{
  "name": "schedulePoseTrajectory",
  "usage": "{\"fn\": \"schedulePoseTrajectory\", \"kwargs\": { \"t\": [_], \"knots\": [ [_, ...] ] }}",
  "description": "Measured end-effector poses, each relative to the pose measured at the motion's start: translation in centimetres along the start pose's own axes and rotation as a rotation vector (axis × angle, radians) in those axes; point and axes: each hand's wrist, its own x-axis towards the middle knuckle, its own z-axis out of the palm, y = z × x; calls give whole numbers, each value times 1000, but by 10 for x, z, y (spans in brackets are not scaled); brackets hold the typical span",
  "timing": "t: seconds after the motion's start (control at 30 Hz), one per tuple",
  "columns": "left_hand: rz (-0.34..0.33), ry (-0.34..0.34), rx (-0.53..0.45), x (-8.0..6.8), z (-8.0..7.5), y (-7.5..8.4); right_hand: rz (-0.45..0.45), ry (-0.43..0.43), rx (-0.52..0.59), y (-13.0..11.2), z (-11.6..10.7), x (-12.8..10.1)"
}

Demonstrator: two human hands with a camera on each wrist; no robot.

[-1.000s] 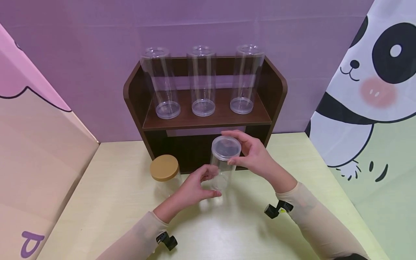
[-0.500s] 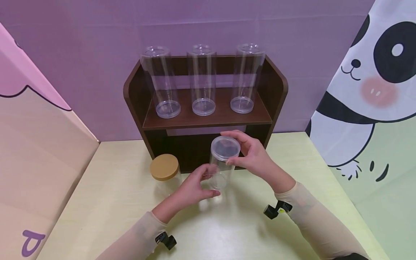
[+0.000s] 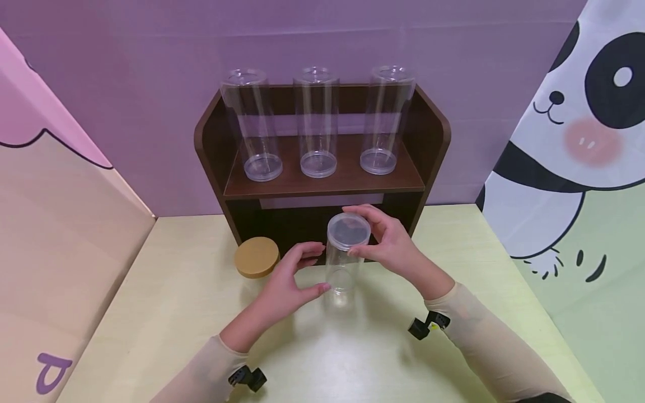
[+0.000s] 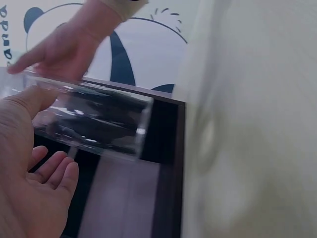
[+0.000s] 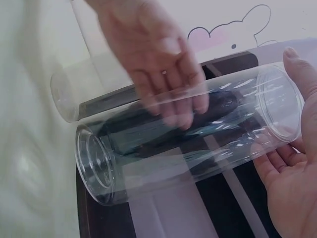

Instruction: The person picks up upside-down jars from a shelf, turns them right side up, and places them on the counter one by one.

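Note:
A clear cylindrical jar (image 3: 342, 266) with a translucent lid (image 3: 349, 230) stands upright on the table before the shelf. My right hand (image 3: 390, 242) grips its top, thumb on the near side and fingers around the far side. Beside the jar's left wall is my left hand (image 3: 279, 288), its fingers spread and relaxed, thumb tip close to the jar. In the right wrist view the jar's wall (image 5: 173, 144) runs from my right hand (image 5: 297, 183) toward its round base. The left wrist view has my left hand (image 4: 29, 163) around nothing, with the jar overlapping its thumb.
A jar with a tan lid (image 3: 257, 257) stands left, partly behind my left hand. Behind is a dark brown two-tier shelf (image 3: 322, 187). Its upper board bears three tall clear jars: left (image 3: 257, 131), middle (image 3: 317, 129) and right (image 3: 385, 126). Printed cloths hang around the table (image 3: 151, 313).
My left hand has let go of the jar and drawn back to the left, its fingers now apart from the wall. My right hand keeps its grip at the lid. The head view shifts slightly.

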Motion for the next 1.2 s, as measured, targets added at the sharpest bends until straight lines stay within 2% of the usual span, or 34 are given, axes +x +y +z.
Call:
{"fn": "schedulePoseTrajectory", "kwargs": {
  "t": [0.1, 0.37, 0.57, 0.8, 1.07, 1.2],
  "knots": [
    [14, 6, 12, 1, -6, 5, 22, 3, -13, 4, 2, 1],
    [-14, 18, 42, 1, -24, 22, 65, -6, -23, 15, 12, 4],
    [17, 24, 37, 1, -35, 32, 58, -25, -14, 25, 21, 5],
    [5, 46, 35, 1, -47, 34, 60, -44, 3, 34, 30, 8],
    [37, 89, 81, 2, -60, 33, 37, -57, 8, 35, 40, 14],
    [20, 107, 90, 1, -67, 34, 23, -69, 17, 36, 46, 18]
  ]
}}
